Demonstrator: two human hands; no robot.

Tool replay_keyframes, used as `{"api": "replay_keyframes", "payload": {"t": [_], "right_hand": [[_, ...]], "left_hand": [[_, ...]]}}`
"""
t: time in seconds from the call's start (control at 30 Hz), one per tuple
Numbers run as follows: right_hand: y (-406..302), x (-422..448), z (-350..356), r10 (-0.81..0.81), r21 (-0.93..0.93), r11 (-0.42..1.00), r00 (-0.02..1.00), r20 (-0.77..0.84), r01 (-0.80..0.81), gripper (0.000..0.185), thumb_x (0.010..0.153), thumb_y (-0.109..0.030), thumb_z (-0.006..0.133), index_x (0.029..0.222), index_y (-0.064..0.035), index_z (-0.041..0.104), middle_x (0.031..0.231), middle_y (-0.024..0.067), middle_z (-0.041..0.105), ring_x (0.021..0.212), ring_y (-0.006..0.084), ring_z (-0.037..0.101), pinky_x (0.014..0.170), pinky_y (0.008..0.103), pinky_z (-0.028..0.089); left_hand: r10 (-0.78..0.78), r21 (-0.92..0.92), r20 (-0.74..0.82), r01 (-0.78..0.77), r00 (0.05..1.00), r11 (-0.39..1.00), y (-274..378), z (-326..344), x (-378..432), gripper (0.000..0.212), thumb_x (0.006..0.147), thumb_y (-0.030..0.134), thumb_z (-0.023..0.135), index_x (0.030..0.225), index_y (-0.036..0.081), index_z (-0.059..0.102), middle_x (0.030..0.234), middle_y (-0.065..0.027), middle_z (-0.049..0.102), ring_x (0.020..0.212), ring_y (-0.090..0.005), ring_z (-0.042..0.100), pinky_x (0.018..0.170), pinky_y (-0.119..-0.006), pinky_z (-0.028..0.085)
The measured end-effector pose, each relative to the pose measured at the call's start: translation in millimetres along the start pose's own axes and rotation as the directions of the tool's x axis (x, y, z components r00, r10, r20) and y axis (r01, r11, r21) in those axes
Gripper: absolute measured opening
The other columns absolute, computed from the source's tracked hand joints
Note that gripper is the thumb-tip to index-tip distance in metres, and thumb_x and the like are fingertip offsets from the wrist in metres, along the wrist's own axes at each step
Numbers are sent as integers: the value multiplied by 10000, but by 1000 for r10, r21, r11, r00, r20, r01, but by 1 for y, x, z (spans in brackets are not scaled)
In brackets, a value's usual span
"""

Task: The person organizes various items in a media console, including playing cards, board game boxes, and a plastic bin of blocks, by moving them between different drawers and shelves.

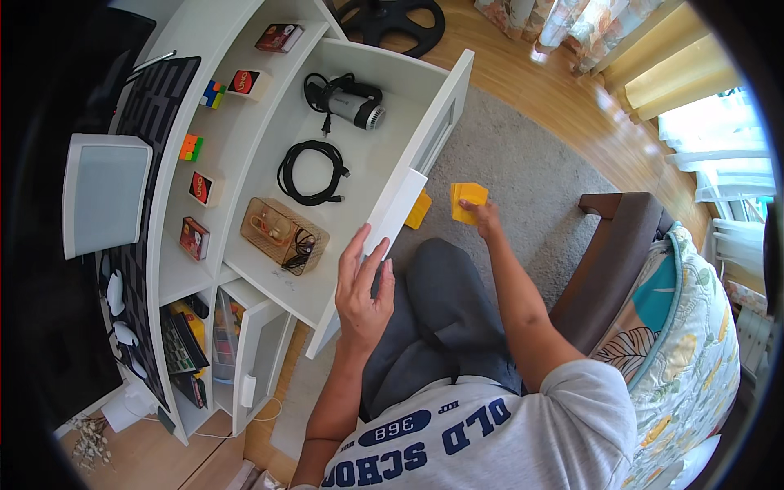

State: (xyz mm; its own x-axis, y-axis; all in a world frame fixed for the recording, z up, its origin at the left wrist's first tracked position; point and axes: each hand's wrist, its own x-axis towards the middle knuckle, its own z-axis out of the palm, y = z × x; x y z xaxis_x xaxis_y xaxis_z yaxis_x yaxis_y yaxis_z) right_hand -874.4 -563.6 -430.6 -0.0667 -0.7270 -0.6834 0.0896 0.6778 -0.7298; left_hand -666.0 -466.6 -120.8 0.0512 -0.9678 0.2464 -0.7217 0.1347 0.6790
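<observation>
My right hand (pixel 482 214) grips a stack of yellow cards or sheets (pixel 469 195) above the grey carpet. Another yellow piece (pixel 418 209) lies lower, partly hidden behind the drawer front. With its fingers apart, my left hand (pixel 365 294) is at the white front of the pulled-out drawer (pixel 392 205); whether the fingertips touch it is unclear. Inside the drawer are a hair dryer (pixel 355 104) with its cord, a coiled black cable (pixel 312 173) and a translucent amber basket (pixel 285 236) holding cables.
Shelves beside the drawer hold Uno boxes (pixel 248 82), puzzle cubes (pixel 190 147) and small red boxes (pixel 195 237). Below is an open cabinet door (pixel 260 361). A sofa or bed frame (pixel 606 251) stands at my right. A black wheel-shaped base (pixel 398 24) lies beyond the drawer.
</observation>
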Motion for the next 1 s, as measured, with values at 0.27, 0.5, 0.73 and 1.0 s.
{"api": "replay_keyframes", "payload": {"t": [0.27, 0.5, 0.73, 1.0], "right_hand": [[-124, -166, 6, -128, 451, 883, 856, 501, -132, 359, 799, -129, 674, 1106, -4, 537, 1052, 86, 603, 919, 193, 604, 838, 340, 484], [-165, -224, 8, -321, 348, 921, 844, 430, 173, 342, 805, -133, 671, 1084, 17, 544, 992, 87, 630, 895, 165, 606, 837, 301, 463], [-192, -266, 10, -483, 462, 836, 795, 366, 295, 323, 806, -102, 666, 1069, 35, 537, 985, 98, 635, 860, 145, 610, 791, 276, 483], [-195, -295, 17, -591, 391, 794, 743, 315, 466, 304, 840, -111, 633, 1086, 31, 528, 986, 80, 627, 871, 117, 592, 786, 257, 474]], "left_hand": [[-313, -732, 455, 551, 834, 401, -4, 49, -5, 383, 927, 153, 490, 1265, -17, 432, 1176, -106, 534, 1060, -204, 551, 862, -331, 481], [-194, -861, 473, 498, 860, 108, 20, 33, -5, 352, 935, 211, 476, 1205, -14, 462, 1103, -131, 564, 974, -231, 601, 805, -403, 528], [-222, -930, 359, 369, 906, 1, 47, -6, -14, 323, 930, 189, 476, 1155, -43, 477, 1085, -173, 584, 965, -287, 614, 801, -453, 532], [-214, -946, 308, 323, 927, 39, 59, -25, -25, 314, 902, 151, 530, 1154, -30, 480, 1066, -150, 596, 970, -249, 610, 807, -409, 527]]}}
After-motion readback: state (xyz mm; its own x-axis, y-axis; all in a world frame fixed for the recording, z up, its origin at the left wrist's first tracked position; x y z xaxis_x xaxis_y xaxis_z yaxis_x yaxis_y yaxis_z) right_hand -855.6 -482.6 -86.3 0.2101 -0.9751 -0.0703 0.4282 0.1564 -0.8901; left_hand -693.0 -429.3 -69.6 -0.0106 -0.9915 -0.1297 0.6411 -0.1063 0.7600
